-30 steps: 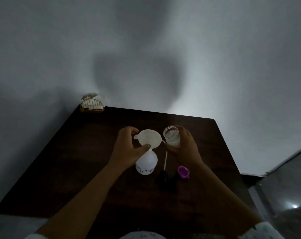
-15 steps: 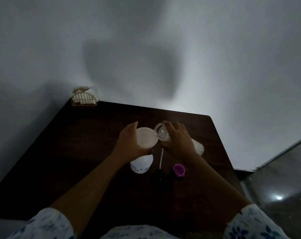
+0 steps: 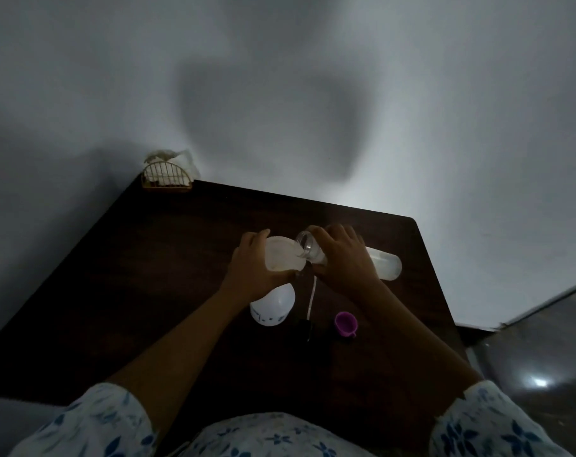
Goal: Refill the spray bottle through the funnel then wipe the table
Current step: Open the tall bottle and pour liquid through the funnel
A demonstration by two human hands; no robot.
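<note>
We find the white spray bottle (image 3: 273,306) upright on the dark wooden table (image 3: 148,275), near the middle of the top. The white funnel (image 3: 281,258) stands directly above the bottle with its bowl facing up. The left hand (image 3: 252,268) hides the joint between the two.

The left hand grips the funnel, with the fingers curled round the far rim and the thumb along the near rim.

The right hand (image 3: 341,258) is wrapped round the clear container (image 3: 384,265), fingers curled over its top. It holds the container tilted almost level, with the open mouth over the right edge of the funnel bowl. A milky liquid runs from the mouth into the bowl, where we see a pool of it. The base end of the container sticks out to the right of the hand.

The black spray head (image 3: 304,328) lies on the table just right of the spray bottle. Its thin white dip tube (image 3: 313,293) points away from us. A purple cap (image 3: 345,323) lies near the spray head, on its right and not touching it. A wire holder (image 3: 168,179) with pale paper stands at the far left corner, against the wall (image 3: 445,94).
</note>
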